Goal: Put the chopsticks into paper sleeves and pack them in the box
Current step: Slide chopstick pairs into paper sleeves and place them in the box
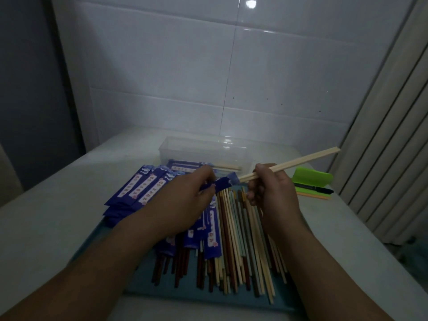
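My left hand [185, 195] pinches a blue paper sleeve [225, 183] with its open end pointing right. My right hand [271, 191] grips a pair of pale wooden chopsticks [298, 163]; their tips sit at the sleeve's mouth and the thick ends rise to the upper right. Below both hands, several loose chopsticks [240, 246] in pale, brown and green tones lie on a blue tray [143, 288]. A stack of empty blue sleeves [136, 191] lies to the left. Behind them stands a clear plastic box [201, 151] holding a sleeved pair [185, 163].
A green case [312, 177], a black pen [312, 189] and an orange stick [312, 195] lie at the right on the white table [46, 228]. A tiled wall stands behind, and ribbed panelling runs down the right side.
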A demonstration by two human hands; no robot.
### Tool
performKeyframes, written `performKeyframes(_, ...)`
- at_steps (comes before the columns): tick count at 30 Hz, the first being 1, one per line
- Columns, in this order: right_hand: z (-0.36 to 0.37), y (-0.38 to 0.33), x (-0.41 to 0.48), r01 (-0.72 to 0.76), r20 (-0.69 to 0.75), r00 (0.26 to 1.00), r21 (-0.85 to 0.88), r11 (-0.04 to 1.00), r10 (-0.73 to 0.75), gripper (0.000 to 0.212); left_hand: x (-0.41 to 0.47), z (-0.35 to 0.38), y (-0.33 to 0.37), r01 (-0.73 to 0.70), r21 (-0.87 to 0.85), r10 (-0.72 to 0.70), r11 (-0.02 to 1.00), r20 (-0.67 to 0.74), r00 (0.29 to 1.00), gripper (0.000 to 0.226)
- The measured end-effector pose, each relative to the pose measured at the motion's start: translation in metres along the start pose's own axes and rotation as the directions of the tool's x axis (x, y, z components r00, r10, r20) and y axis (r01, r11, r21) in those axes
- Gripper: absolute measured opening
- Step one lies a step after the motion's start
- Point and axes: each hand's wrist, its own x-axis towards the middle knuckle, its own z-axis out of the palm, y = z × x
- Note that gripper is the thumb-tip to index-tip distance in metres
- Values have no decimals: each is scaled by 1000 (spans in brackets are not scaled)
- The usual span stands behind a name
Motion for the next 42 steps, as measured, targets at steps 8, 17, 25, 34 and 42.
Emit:
performKeyframes(8,-10,-4,9,-131,-38,988,293,947,148,19,-1,2,0,-55,92,56,994,-9,998,21)
performKeyframes(17,-6,-4,6,-68,-6,997,204,977,71,20,0,2,-2,-129,167,137,977,-40,990,31)
performKeyframes(25,-1,-1,0,-7,57,998,42,999,5,16,-1,5,1,-126,162,144,979,-105,984,27)
performKeyframes(34,13,4,-10,-40,175,983,-91,995,56,31,2,8,-1,-90,37,93,995,-72,993,15)
performKeyframes(42,-27,-7,18,70,-348,937,142,987,-17,17,1,5,-4,-86,90,86,992,7,996,18)
